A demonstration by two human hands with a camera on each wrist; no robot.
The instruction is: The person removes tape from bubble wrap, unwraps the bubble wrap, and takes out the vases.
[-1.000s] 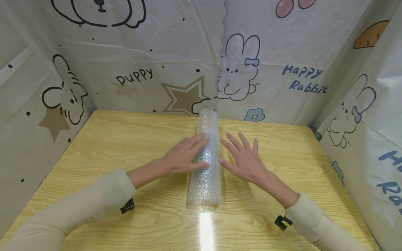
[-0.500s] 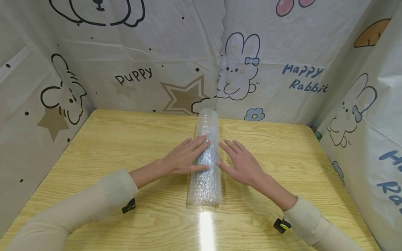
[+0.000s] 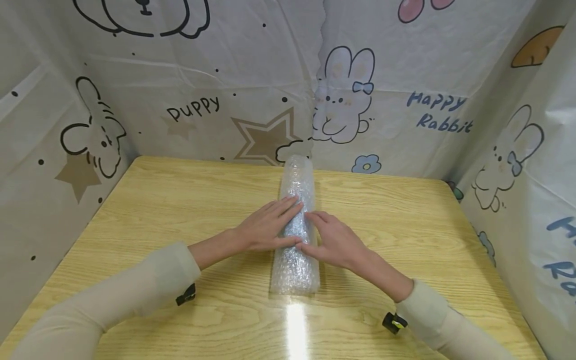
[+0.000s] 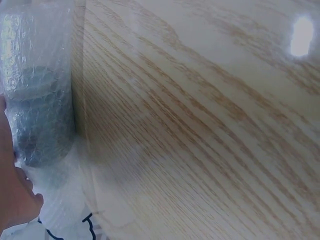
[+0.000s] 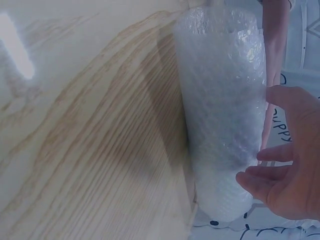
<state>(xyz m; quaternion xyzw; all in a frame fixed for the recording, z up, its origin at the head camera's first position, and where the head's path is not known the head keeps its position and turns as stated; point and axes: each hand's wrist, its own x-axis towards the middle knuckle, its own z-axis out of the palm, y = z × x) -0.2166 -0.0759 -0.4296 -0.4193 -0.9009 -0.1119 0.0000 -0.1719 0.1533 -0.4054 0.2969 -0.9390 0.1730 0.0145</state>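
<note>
A long roll of clear bubble wrap [image 3: 294, 275] lies on the wooden table [image 3: 216, 320], pointing away from me. Something dark and cylindrical [image 4: 42, 125] shows through the wrap in the left wrist view; its kind is blurred by the bubbles. My left hand [image 3: 265, 227] rests on the roll's left side and top with fingers extended. From the right, my right hand [image 3: 339, 244] touches the top of the roll, its thumb close to the left thumb. In the right wrist view the right fingers [image 5: 260, 182] lie lightly bent along the wrap [image 5: 220, 90].
A pale printed sheet [image 3: 198, 65] with cartoon animals and lettering hangs behind the table and along both sides. The roll's far end reaches close to the back edge. A bright light reflection [image 3: 296, 327] shows on the tabletop near me.
My right hand has moved left from beside the roll onto it, and its spread fingers have drawn together. The left hand has stayed almost still; the roll has hardly shifted.
</note>
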